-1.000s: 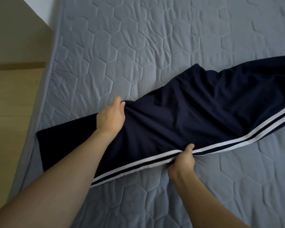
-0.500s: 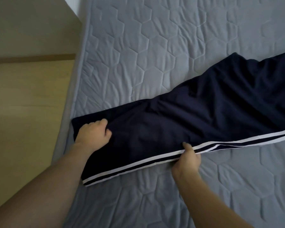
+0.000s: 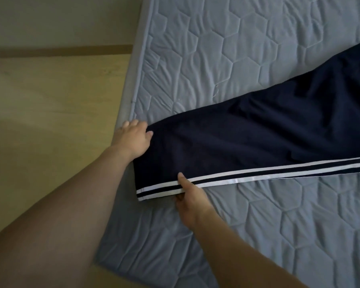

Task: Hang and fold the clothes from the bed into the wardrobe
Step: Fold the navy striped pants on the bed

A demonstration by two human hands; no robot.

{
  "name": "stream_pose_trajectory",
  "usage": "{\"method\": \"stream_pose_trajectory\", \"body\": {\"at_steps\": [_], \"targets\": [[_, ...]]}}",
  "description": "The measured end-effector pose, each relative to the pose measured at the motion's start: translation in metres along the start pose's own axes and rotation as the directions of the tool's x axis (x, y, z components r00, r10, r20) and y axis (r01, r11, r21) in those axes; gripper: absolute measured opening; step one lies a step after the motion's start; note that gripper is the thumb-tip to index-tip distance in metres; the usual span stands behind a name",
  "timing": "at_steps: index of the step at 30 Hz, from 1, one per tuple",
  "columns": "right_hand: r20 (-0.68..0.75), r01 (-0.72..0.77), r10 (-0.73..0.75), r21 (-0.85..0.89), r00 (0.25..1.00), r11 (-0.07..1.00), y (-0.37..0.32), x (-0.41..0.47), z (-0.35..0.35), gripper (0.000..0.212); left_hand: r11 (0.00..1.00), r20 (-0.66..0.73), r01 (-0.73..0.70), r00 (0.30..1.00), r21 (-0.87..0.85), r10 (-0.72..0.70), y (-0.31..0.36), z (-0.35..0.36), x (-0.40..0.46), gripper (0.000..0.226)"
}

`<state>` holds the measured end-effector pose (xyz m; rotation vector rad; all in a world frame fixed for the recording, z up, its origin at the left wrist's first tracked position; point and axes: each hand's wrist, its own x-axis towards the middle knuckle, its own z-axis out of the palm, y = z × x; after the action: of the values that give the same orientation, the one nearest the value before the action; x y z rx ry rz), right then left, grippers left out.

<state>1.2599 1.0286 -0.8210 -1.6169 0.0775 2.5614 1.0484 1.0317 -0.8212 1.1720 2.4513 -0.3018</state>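
The left hand [image 3: 133, 139] reaches in from the near left with the forearm extended across the bed edge; it lies at the far corner of the hem of the navy trousers [image 3: 247, 138], with the knuckles up and the fingers curled over the corner of the fabric, gripping it at the mattress edge. The right hand [image 3: 190, 201] enters from the near right, wrist bent upward; its thumb lies on top of the striped seam while the remaining fingers are tucked beneath the cloth, so the hand pinches the near edge of the leg close to the hem. The trousers lie flat on the grey quilted mattress [image 3: 227, 48], the hem at the left edge of the bed and the leg running diagonally toward the far right, out of view. Two white stripes [image 3: 258, 173] run along the near seam. The fabric is mostly smooth, with slight creases toward the right. The wooden floor [image 3: 50, 111] lies left of the bed, with a dark skirting strip [image 3: 60, 51] at the foot of the wall
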Motion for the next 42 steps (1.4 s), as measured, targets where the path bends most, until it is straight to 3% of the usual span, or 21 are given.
{"method": "stream_pose_trajectory", "body": {"at_steps": [2, 5, 8, 10, 12, 14, 16, 19, 24, 27, 29, 32, 34, 36, 39, 42], "targets": [[0.019, -0.059, 0.06, -0.037, 0.998, 0.998, 0.008, -0.005, 0.0, 0.03, 0.971, 0.014, 0.049, 0.999, -0.235, -0.047, -0.002, -0.002, -0.011, 0.032], [0.083, -0.155, 0.163, -0.092, 0.983, 0.984, 0.018, -0.022, -0.004, 0.033, 0.735, 0.109, 0.229, 0.972, -0.639, -0.208, -0.022, -0.01, -0.043, 0.034], [0.046, -0.278, 0.294, -0.211, 0.955, 0.937, 0.043, -0.052, -0.008, 0.03, 0.565, 0.333, 0.449, 0.893, -0.693, -0.302, -0.05, -0.019, -0.094, 0.025], [-0.03, -0.324, 0.326, -0.231, 0.945, 0.917, 0.064, -0.073, -0.008, 0.03, 0.458, 0.384, 0.548, 0.83, -0.7, -0.406, -0.055, -0.023, -0.123, 0.022], [-0.122, -0.315, 0.298, -0.161, 0.947, 0.935, 0.073, -0.089, -0.005, 0.03, 0.315, 0.438, 0.594, 0.782, -0.74, -0.444, -0.045, -0.034, -0.138, 0.013], [-0.228, -0.241, 0.237, 0.011, 0.944, 0.971, 0.066, -0.099, -0.003, 0.036, 0.241, 0.484, 0.598, 0.779, -0.764, -0.399, -0.021, -0.053, -0.141, 0.01], [-0.339, -0.13, 0.166, 0.125, 0.926, 0.984, 0.044, -0.111, -0.003, 0.049, 0.258, 0.473, 0.546, 0.83, -0.797, -0.296, 0.013, -0.08, -0.132, 0.016], [-0.416, 0.008, 0.022, 0.072, 0.909, 0.997, -0.005, -0.142, -0.008, 0.062, 0.281, 0.422, 0.449, 0.894, -0.848, -0.151, 0.078, -0.125, -0.113, 0.021], [-0.149, -0.03, 0.016, -0.094, 0.989, 0.995, -0.123, -0.205, -0.051, 0.023, 0.328, 0.295, 0.28, 0.955, -0.902, -0.003, 0.216, -0.192, -0.086, 0.014], [-0.03, 0.044, -0.046, -0.041, 0.999, 0.998, -0.204, -0.239, -0.101, 0.03, 0.314, 0.186, 0.156, 0.98, -0.936, 0.069, 0.305, -0.22, -0.073, 0.017], [0.026, 0.112, -0.11, -0.065, 0.994, 0.992, -0.255, -0.259, -0.137, 0.035, 0.295, 0.184, 0.134, 0.971, -0.946, 0.152, 0.364, -0.234, -0.063, 0.027], [0.131, 0.237, -0.209, -0.259, 0.969, 0.936, -0.317, -0.278, -0.189, 0.052, 0.339, 0.181, 0.072, 0.936, -0.938, 0.302, 0.447, -0.247, -0.045, 0.044], [0.175, 0.304, -0.253, -0.407, 0.951, 0.861, -0.352, -0.286, -0.217, 0.039, 0.445, 0.155, -0.015, 0.926, -0.895, 0.344, 0.498, -0.248, -0.029, 0.033], [0.114, 0.381, -0.367, -0.397, 0.923, 0.835, -0.385, -0.288, -0.237, 0.02, 0.552, 0.124, -0.121, 0.914, -0.825, 0.386, 0.545, -0.242, -0.013, 0.015], [-0.063, 0.512, -0.551, -0.295, 0.832, 0.807, -0.432, -0.272, -0.262, 0.009, 0.635, 0.056, -0.236, 0.913, -0.735, 0.404, 0.606, -0.22, 0.017, 0.001], [-0.231, 0.514, -0.656, -0.46, 0.718, 0.724, -0.468, -0.233, -0.287, 0.026, 0.751, 0.014, -0.287, 0.93, -0.595, 0.366, 0.651, -0.184, 0.055, 0.022]]}}
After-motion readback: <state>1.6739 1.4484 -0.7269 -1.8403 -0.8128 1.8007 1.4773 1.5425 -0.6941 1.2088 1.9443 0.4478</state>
